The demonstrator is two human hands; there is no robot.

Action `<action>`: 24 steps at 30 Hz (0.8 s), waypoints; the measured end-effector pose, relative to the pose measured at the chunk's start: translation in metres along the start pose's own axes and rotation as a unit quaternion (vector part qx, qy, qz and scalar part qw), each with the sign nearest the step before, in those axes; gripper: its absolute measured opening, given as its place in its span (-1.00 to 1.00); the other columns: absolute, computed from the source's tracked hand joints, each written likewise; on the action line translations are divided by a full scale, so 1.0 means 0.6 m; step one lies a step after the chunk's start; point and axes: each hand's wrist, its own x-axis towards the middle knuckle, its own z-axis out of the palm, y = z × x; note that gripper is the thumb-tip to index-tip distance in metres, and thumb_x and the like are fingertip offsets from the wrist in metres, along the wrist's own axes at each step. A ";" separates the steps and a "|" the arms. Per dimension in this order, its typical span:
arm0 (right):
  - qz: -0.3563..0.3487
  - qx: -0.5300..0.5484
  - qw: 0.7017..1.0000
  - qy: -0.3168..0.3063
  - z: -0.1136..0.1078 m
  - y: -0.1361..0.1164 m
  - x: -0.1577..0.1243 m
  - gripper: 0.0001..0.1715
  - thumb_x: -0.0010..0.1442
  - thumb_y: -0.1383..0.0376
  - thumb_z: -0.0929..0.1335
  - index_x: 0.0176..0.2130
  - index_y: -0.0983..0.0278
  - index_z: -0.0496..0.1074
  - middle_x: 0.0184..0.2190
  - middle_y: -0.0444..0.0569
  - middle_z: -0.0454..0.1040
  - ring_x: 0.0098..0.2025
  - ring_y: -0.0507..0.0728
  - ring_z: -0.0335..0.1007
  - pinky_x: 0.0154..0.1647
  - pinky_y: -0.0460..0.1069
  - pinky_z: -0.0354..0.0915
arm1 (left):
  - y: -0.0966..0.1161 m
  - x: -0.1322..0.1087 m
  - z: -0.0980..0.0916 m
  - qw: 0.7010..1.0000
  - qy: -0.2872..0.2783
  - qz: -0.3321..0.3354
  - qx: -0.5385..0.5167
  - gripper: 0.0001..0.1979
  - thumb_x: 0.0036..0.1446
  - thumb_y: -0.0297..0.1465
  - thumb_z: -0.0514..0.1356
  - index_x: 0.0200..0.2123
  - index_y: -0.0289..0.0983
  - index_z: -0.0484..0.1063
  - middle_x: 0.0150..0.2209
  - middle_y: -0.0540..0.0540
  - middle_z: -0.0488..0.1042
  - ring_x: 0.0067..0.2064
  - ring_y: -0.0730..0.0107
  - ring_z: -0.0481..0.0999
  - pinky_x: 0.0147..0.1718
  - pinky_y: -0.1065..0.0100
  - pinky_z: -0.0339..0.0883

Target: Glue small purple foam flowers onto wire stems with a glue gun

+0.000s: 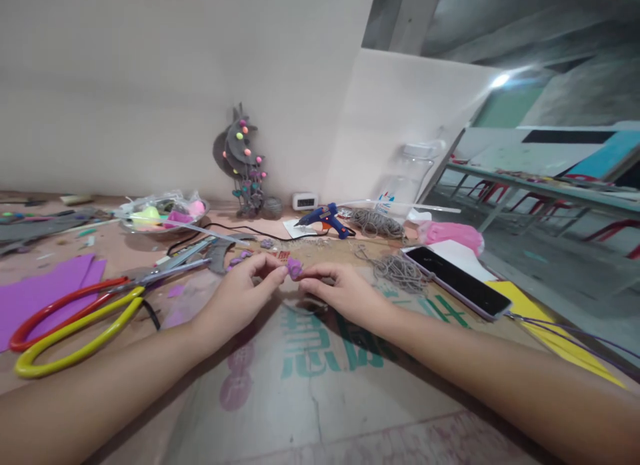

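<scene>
A small purple curl [294, 268] is up in front of the person. The left hand [245, 288], at 8 o'clock from it, has its fingers pinched on it. The right hand [345, 290], at 4 o'clock, has its fingers right by the other side, but I can't tell if they pinch it too. On the counter [123, 255], big scissors [135, 284] with red and yellow handles lie at 9 o'clock, partly over purple sheets [45, 285]. A blue glue gun [323, 216] is at 1 o'clock. Grey yarn [400, 272] and a phone [457, 278] lie at 3 o'clock.
</scene>
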 end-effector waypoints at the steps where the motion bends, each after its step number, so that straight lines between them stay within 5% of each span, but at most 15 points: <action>1: 0.018 0.030 0.999 0.002 0.001 0.002 0.000 -0.74 0.11 0.20 0.30 -0.33 0.33 0.49 -0.42 -0.06 0.51 -0.43 0.02 0.38 -0.39 -0.09 0.27 | 0.002 -0.001 0.000 1.000 -0.008 0.006 0.006 -0.79 0.13 -0.25 0.06 -0.38 -0.27 0.38 -0.41 0.00 0.41 -0.35 0.40 0.39 -0.36 0.41 0.21; 10: 0.016 0.109 0.994 0.024 -0.006 0.007 -0.003 -0.73 0.09 0.14 0.31 -0.43 0.32 0.38 -0.52 -0.13 0.42 -0.49 -0.04 0.30 -0.44 -0.13 0.24 | 0.007 -0.006 0.007 0.993 -0.075 0.048 0.072 -0.81 0.10 -0.31 0.07 -0.48 -0.27 0.34 -0.49 0.02 0.40 -0.43 0.43 0.38 -0.44 0.44 0.22; 13: 0.005 0.079 0.996 0.037 -0.003 0.009 -0.006 -0.71 0.11 0.13 0.30 -0.42 0.32 0.37 -0.52 -0.11 0.41 -0.48 -0.03 0.31 -0.42 -0.11 0.25 | 0.003 -0.007 0.008 0.994 -0.075 0.045 0.062 -0.83 0.09 -0.31 0.09 -0.31 -0.26 0.38 -0.37 -0.02 0.45 -0.34 0.38 0.43 -0.36 0.41 0.28; 19: -0.013 0.004 0.998 0.053 -0.004 0.004 -0.012 -0.72 0.12 0.13 0.28 -0.40 0.30 0.39 -0.52 -0.12 0.42 -0.48 -0.02 0.32 -0.41 -0.11 0.26 | 0.001 -0.009 0.003 0.995 -0.056 0.071 0.051 -0.51 0.07 -0.31 0.14 0.10 -0.17 0.18 -0.17 -0.08 0.42 -0.18 0.36 0.42 -0.19 0.35 0.29; 24: -0.011 -0.012 0.997 0.072 -0.003 0.004 -0.014 -0.75 0.10 0.15 0.29 -0.39 0.28 0.39 -0.48 -0.11 0.45 -0.46 0.00 0.36 -0.39 -0.10 0.30 | 0.002 -0.008 0.000 0.995 -0.067 0.063 0.048 -0.69 0.12 -0.28 0.10 -0.06 -0.21 0.36 -0.22 -0.07 0.48 -0.19 0.33 0.44 -0.20 0.36 0.29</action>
